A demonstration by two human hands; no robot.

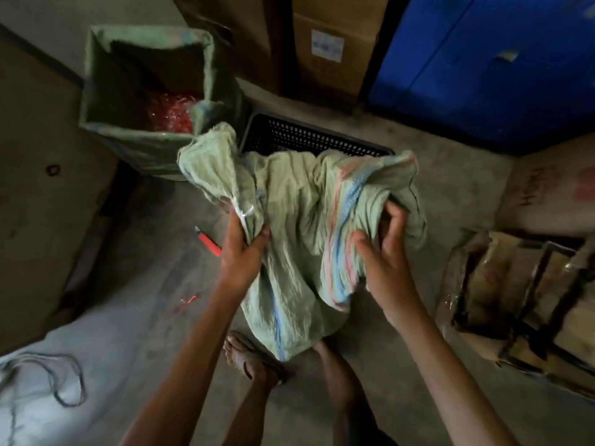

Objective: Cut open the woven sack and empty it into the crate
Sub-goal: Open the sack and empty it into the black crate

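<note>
A limp pale-green woven sack [296, 226] with pink and blue stripes hangs between both my hands, in front of me. My left hand [243, 252] grips its left side, and a bit of clear plastic shows just above the fingers. My right hand [383, 252] clutches the striped right side. The sack's upper end drapes over the near rim of a black perforated crate [309, 136] on the floor; the crate's inside is hidden. A red-handled cutter [208, 242] lies on the floor left of my left hand.
A second green sack [141, 91] stands open at the back left with red plastic pieces inside. Cardboard boxes [331, 43] and a blue container [489, 66] stand behind the crate. Strapped cartons [521, 291] lie right. Cord [48, 378] lies lower left. My bare feet [248, 355] are below the sack.
</note>
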